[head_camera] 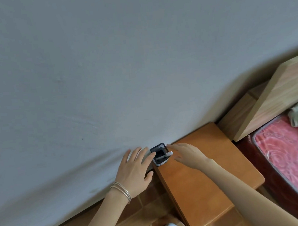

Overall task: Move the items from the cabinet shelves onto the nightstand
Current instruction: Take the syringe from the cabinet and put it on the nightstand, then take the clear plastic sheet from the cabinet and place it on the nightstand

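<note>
Since the pen holder [159, 155] stands between my left hand [134, 170] and right hand [187, 154], both spread empty, either could take it.

Holder [158, 149] with pen [165, 155] on nightstand [204, 180]
A black, square, open-topped holder is set upright at the far left corner of the orange-brown wooden nightstand. A pale pen is laid slantwise in its opening, with one end carried out past the right rim.
</note>
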